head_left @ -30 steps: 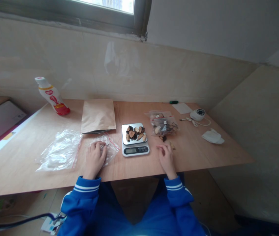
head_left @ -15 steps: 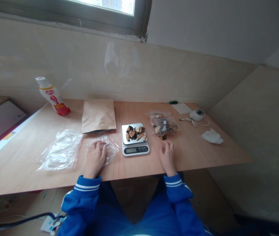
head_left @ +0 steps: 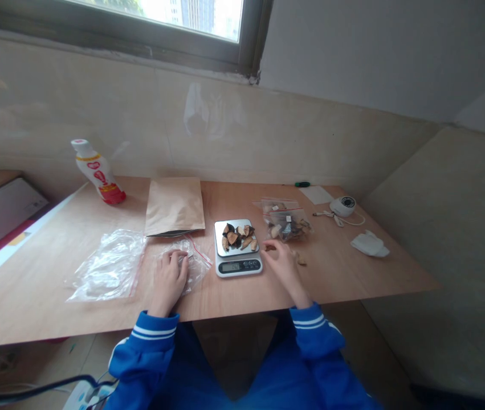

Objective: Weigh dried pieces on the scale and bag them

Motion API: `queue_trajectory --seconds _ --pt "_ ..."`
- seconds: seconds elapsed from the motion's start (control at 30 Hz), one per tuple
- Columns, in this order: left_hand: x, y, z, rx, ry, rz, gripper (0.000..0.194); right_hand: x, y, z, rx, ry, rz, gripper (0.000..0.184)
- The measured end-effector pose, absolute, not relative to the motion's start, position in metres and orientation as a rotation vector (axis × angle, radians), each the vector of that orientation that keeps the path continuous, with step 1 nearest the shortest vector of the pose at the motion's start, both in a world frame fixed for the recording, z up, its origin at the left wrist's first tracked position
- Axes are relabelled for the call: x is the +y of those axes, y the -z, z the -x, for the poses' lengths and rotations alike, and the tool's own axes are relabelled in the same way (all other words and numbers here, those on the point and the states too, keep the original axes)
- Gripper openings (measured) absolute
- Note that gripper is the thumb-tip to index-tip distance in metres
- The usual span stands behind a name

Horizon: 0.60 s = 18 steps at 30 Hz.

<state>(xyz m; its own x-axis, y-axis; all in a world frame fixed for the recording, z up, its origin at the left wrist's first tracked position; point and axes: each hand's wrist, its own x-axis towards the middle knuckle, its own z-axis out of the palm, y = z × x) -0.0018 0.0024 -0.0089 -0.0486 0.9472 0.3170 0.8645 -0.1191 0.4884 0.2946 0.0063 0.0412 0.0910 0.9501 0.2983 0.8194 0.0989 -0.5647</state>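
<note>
Well, the person's left hand lay on a clear zip bag, its fingers close together and curled down on the plastic, which probably kept the thin bag from sliding; whether they gripped it, I could not tell. At that hand's 3 o'clock sat a digital kitchen scale, its steel pan heaped with dried chunks, dark-skinned and tan-fleshed, apparently placed centrally so that they stayed on the pan. The right hand hovered just beside the scale's 3 o'clock edge, its fingers loosely parted and pinching nothing visible. At that hand's 12 o'clock lay a zip bag of similar chunks, and a few loose bits sat on the desk at its 3 o'clock, within easy reach. A kraft paper pouch lay flat at the scale's 10 o'clock, with a second clear zip bag further along toward 9 o'clock. At the desk's far corners stood a plastic drink bottle and a white dome camera, with a crumpled white cloth nearby.
</note>
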Motion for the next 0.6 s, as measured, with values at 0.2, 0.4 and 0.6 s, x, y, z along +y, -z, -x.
queue_trajectory --seconds 0.2,0.4,0.6 --pt "0.002 0.008 0.002 1.966 -0.923 -2.038 0.027 0.066 -0.094 -0.228 -2.029 -0.398 1.414 0.021" --pt "0.0 0.006 0.001 1.938 -0.985 -2.023 0.024 0.113 -0.081 -0.225 -2.185 -0.374 1.678 0.016" --pt "0.0 0.006 0.001 1.952 -0.977 -2.012 0.024 0.086 -0.082 -0.259 -2.061 -0.291 1.602 0.03"
